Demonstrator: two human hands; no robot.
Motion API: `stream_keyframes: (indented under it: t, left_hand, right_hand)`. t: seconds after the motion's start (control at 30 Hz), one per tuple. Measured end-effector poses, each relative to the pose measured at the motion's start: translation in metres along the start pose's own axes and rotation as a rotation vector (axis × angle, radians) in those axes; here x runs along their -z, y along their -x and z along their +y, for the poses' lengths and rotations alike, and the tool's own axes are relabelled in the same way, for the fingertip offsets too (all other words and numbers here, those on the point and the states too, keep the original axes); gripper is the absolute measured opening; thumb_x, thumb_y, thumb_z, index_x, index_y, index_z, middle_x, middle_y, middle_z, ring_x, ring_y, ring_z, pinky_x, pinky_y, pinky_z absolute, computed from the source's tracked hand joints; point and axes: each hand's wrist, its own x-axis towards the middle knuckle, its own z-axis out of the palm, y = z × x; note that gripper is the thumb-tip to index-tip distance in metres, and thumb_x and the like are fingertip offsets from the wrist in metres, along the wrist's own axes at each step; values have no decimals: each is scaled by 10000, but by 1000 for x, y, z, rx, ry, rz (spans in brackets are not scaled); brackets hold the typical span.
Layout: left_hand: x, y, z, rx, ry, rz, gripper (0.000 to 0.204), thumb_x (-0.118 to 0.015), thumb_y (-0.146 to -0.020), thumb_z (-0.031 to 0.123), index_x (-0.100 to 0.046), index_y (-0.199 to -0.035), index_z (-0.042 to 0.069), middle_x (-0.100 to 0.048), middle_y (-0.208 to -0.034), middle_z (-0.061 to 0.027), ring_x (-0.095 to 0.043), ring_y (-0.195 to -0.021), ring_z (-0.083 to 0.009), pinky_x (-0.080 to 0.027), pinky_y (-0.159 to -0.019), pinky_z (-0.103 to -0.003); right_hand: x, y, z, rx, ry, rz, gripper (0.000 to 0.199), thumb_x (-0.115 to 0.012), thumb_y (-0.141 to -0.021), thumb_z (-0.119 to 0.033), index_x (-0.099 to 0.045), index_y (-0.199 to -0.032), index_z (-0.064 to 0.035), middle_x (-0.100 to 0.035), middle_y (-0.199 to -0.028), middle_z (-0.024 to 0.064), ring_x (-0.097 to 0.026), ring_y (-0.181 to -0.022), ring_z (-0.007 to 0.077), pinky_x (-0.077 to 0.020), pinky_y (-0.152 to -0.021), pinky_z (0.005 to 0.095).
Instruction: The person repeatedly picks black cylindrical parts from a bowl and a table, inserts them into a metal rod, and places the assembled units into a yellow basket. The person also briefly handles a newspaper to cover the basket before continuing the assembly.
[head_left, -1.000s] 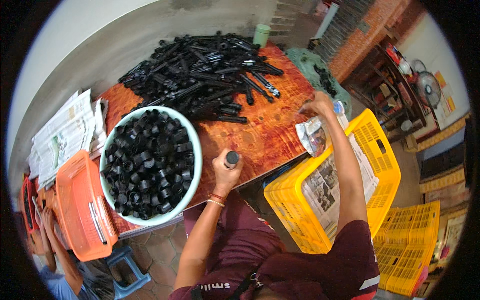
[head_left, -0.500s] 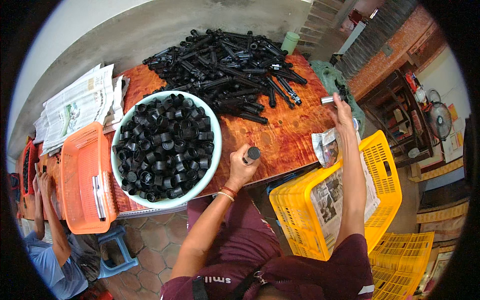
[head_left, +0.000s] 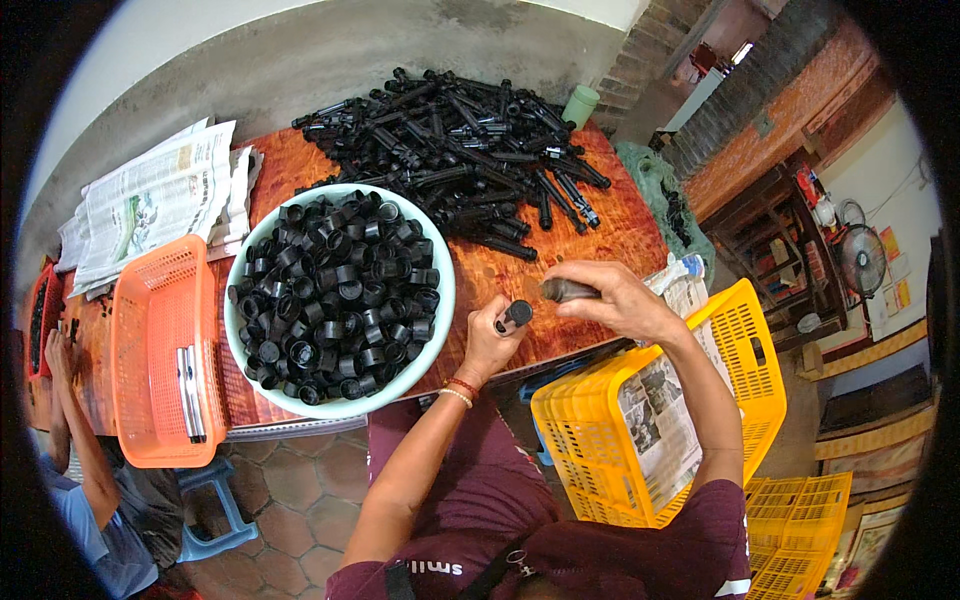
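Observation:
My left hand (head_left: pixel 488 346) is closed round a black round-ended tube (head_left: pixel 516 314), held upright over the table's front edge, its flat end facing up. Just to its right, my right hand (head_left: pixel 628 302) grips a short cylinder (head_left: pixel 570 290) lying sideways in the fingers. It looks dark and blurred here, and its exact kind does not show. A gap separates the two held pieces. Left of my left hand stands a pale green basin (head_left: pixel 440 330) full of short black plastic caps (head_left: pixel 345 290). Behind it lies a heap of long black tubular parts (head_left: pixel 450 150).
Newspapers (head_left: pixel 150 205) and an orange basket (head_left: pixel 165 400) holding silver rods sit at left. A yellow crate (head_left: pixel 590 440) lined with newspaper stands at right, near a green bag (head_left: pixel 655 200). A green cup (head_left: pixel 580 105) is at the back. Another person's hands (head_left: pixel 60 355) work at far left.
My right hand has swung left and inward with its cylinder, from beside the green bag to close beside my left hand. My left hand keeps its grip on the tube, nearly in place.

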Motion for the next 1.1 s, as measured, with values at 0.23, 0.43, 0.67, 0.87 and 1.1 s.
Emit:
stream_keyframes:
  t: [0.23, 0.43, 0.67, 0.87, 1.1]
  left_hand:
    - [2, -1, 7, -5, 5, 1, 167, -659, -750, 36, -495, -729, 12, -463, -575, -113, -432, -515, -135, -390, -505, -312]
    - [4, -2, 9, -14, -10, -14, 169, -654, -733, 26, -486, -730, 7, -417, -572, -133, -377, -507, -166, -385, -500, -325]
    - [4, -2, 9, -27, 8, -8, 182, -654, -706, 16, -473, -724, 7, -415, -582, -145, -363, -501, -229, -385, -497, -340]
    - [4, -2, 7, 6, 12, -17, 198, -661, -705, 19, -464, -726, 7, -393, -578, -134, -344, -511, -199, -377, -496, -338]
    - [6, -3, 13, 33, 12, -32, 187, -659, -712, 24, -475, -733, 7, -395, -575, -120, -347, -519, -175, -379, -499, -332]
  right_hand:
    - [6, -13, -19, 102, 295, -133, 343, -668, -832, -184, -603, -1152, -79, -563, -942, 125, -558, -923, 327, -448, -814, 415]
    - [10, -20, -20, 148, 402, -175, 379, -689, -787, -107, -611, -1158, -112, -522, -919, 109, -534, -923, 305, -441, -817, 407]
    - [13, -25, -20, 190, 453, -206, 475, -663, -738, 12, -619, -1189, -132, -499, -912, 104, -509, -913, 302, -427, -822, 416]
    - [14, -26, -23, 226, 456, -171, 468, -653, -724, 30, -641, -1163, -133, -494, -920, 101, -502, -901, 297, -428, -825, 421]
    - [11, -24, -27, 255, 604, -89, 394, -624, -745, 5, -658, -1108, -143, -493, -910, 84, -510, -882, 286, -459, -770, 399]
